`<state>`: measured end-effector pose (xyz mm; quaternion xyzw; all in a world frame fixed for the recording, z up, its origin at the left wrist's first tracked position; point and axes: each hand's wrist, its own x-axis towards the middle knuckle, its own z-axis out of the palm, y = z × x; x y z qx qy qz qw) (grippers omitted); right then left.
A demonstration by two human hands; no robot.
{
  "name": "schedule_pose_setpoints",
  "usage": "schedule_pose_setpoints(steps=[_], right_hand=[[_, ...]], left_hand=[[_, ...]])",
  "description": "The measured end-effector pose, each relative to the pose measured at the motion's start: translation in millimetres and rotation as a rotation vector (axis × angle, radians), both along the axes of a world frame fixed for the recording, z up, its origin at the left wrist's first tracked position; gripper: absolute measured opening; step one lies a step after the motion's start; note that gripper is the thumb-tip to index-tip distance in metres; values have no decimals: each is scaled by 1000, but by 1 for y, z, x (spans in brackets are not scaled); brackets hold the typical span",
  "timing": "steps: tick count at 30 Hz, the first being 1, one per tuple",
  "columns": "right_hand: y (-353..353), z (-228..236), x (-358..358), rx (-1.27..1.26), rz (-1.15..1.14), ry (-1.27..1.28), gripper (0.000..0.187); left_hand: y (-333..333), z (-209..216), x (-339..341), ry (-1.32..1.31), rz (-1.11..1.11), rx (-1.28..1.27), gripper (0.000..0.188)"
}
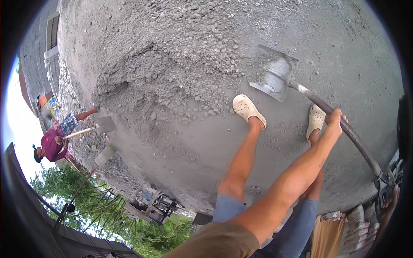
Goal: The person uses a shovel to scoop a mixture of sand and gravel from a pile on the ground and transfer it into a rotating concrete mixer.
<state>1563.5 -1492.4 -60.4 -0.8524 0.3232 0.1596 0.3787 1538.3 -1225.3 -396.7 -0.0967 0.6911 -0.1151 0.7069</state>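
My left hand (pixel 335 119) is wrapped round the dark shaft of a shovel (pixel 320 101), partway down its length. At the right rim, dim and partly cut off, my right hand (pixel 392 198) is closed at the shovel's grip end. The shovel's wide grey metal blade (pixel 276 74) lies low over the ground, a little beyond my feet and beside a heap of grey, gravelly mix (pixel 172 73). No load of mix shows on the blade. My feet, in cream clogs (pixel 247 108), stand apart at the edge of the heap.
On the left, a person in a maroon top (pixel 52 145) holds another shovel (pixel 104 124) at the heap's far side. A further blade (pixel 106 155) on a long handle appears below it. A dark-framed machine (pixel 155 207) stands at lower centre; stacked bags (pixel 356 230) sit lower right.
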Motion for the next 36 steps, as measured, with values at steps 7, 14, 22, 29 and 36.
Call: schedule_pose_setpoints(steps=[7, 14, 22, 29, 36], right_hand=[[281, -218, -69, 353, -126, 87, 36], [201, -340, -133, 453, -182, 104, 37], [95, -255, -141, 563, -170, 83, 35], [-8, -30, -165, 651, -90, 45, 39], [-197, 233, -172, 487, 108, -182, 36]], left_hand=[[387, -125, -75, -92, -147, 345, 5], [336, -185, -112, -42, -285, 505, 6], [240, -90, -119, -29, -350, 541, 5], [149, 119, -173, -88, -208, 565, 13], [-57, 320, -163, -281, -50, 383, 9]])
